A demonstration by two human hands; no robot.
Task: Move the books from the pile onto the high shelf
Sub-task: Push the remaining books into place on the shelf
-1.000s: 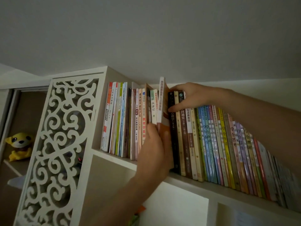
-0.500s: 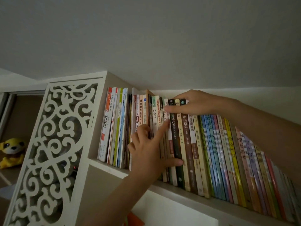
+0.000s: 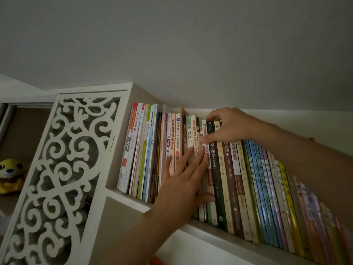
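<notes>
Toy (image 3: 10, 174): yellow plush at far left, in a dim recess behind the panel.
Panel (image 3: 63, 169): white fretwork of scrolls, forming the shelf unit's left end.
Shelf (image 3: 133, 202): high and white, close under the ceiling, carrying one long row of books.
Books (image 3: 238, 178): upright at the left, leaning more and more toward the right end; spines face out.
Left hand (image 3: 183, 180): reaches up from below, fingers straight and flat against the spines near the row's middle, thumb out to the right across a spine; it grips nothing.
Right hand (image 3: 227, 127): comes in from the right, fingers curled over the top edges of a few books just above the left hand, thumb pressed on their spines.
</notes>
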